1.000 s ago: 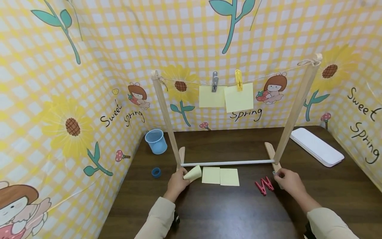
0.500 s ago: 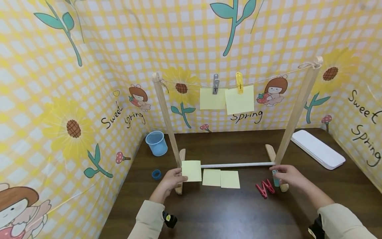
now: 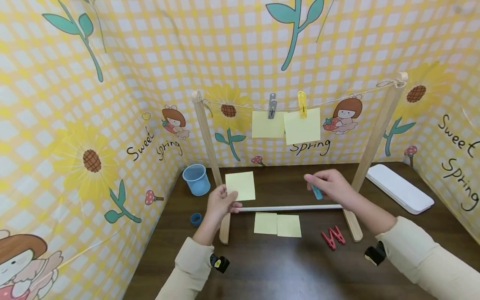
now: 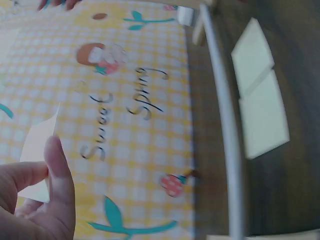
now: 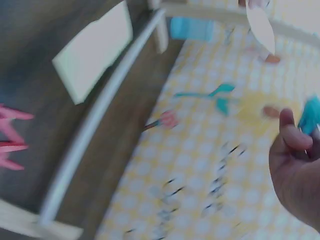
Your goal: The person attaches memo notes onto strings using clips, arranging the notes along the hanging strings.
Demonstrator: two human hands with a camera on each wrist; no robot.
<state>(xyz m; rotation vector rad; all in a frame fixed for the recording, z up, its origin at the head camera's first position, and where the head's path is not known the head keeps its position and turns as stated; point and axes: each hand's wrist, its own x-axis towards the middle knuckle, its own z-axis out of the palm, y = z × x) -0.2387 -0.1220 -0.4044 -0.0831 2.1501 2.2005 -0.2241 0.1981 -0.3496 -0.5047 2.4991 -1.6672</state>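
Observation:
My left hand [image 3: 221,203] pinches a yellow sticky note [image 3: 241,186] by its lower left corner, beside the left post of a wooden frame [image 3: 208,137]. My right hand [image 3: 331,187] holds a teal clothespin [image 3: 316,192] between thumb and fingers, above the white crossbar [image 3: 292,207]. On the frame's string [image 3: 337,99] hang two sticky notes, the left note [image 3: 267,125] under a grey clothespin [image 3: 272,106] and the right note [image 3: 302,127] under a yellow clothespin [image 3: 302,104]. In the right wrist view the teal clothespin [image 5: 310,116] shows at the fingertips.
Two more notes [image 3: 271,223] lie side by side on the dark table [image 3: 285,266] before the crossbar. Red clothespins [image 3: 333,238] lie to their right. A blue cup [image 3: 196,180] and blue ring [image 3: 196,219] stand left, a white case [image 3: 399,188] right.
My left hand has lifted the sticky note from low by the frame's foot and turned it upright. The right hand has picked up the teal clothespin and moved it up and left.

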